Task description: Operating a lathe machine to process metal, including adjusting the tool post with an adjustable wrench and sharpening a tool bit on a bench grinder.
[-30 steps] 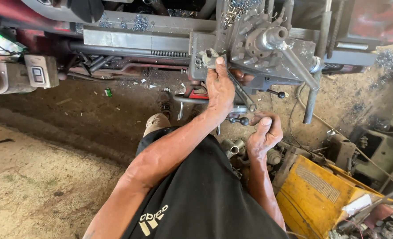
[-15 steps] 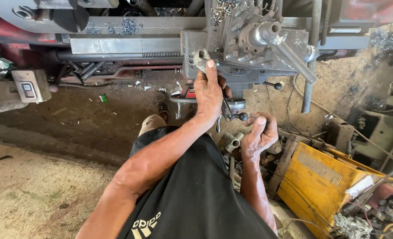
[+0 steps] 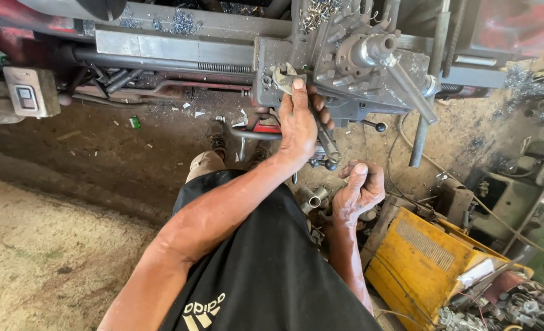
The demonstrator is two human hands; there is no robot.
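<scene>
The wrench (image 3: pixel 286 78) sits on the front of the grey machine (image 3: pixel 345 67), far from you. Your left hand (image 3: pixel 298 125) grips its handle with closed fingers. Nearer, your right hand (image 3: pixel 359 191) curls loosely, holding nothing visible, left of the yellow box (image 3: pixel 425 263).

Bare dirt floor (image 3: pixel 51 257), sunlit and dusty, runs under a long grey lathe (image 3: pixel 180 49) strewn with metal shavings. A yellow metal box (image 3: pixel 419 270) sits at right amid scrap.
</scene>
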